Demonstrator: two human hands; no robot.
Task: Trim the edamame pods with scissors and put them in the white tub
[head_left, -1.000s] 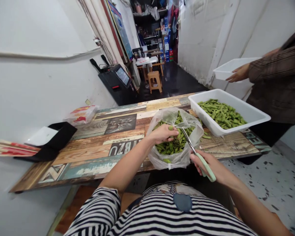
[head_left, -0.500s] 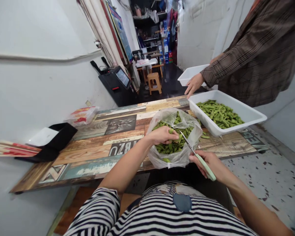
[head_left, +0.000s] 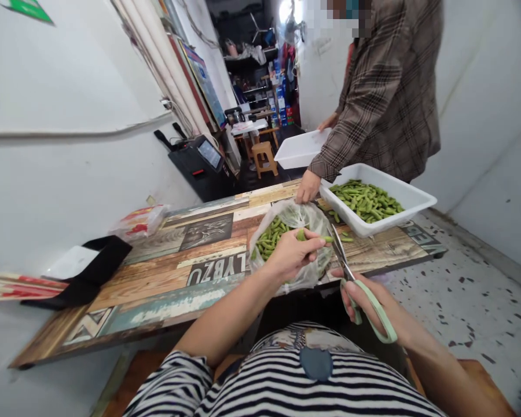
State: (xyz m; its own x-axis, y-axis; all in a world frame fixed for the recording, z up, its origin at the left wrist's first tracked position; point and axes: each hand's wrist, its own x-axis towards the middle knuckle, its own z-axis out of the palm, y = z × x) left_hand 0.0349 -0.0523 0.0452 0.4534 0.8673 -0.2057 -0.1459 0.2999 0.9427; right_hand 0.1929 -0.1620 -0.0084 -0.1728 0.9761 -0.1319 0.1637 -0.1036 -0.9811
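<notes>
My left hand (head_left: 293, 253) pinches a green soybean pod (head_left: 327, 238) between thumb and fingers, its end pointing right. Another bit of green shows at the knuckles. My right hand (head_left: 368, 296) grips scissors (head_left: 381, 317) with pale green handles; their blades are spread beside the pod's end. Whether they touch it I cannot tell. Below and behind my left hand a clear plastic bag (head_left: 296, 215) full of pods (head_left: 265, 242) stands on the wood-patterned table (head_left: 156, 284). A co-worker's hand (head_left: 308, 186) is at the bag's far rim.
A white tray (head_left: 417, 197) of pods stands right of the bag, with a few loose pods (head_left: 346, 237) nearby. The co-worker in a plaid jacket (head_left: 373, 98) holds another white tray (head_left: 297, 152). Chopsticks (head_left: 24, 286) and a black holder (head_left: 99, 263) are at the left.
My left hand has lifted slightly right with the pod. The scissors have opened and tilted more upright. The co-worker's hand has moved from beside the full tray to the bag.
</notes>
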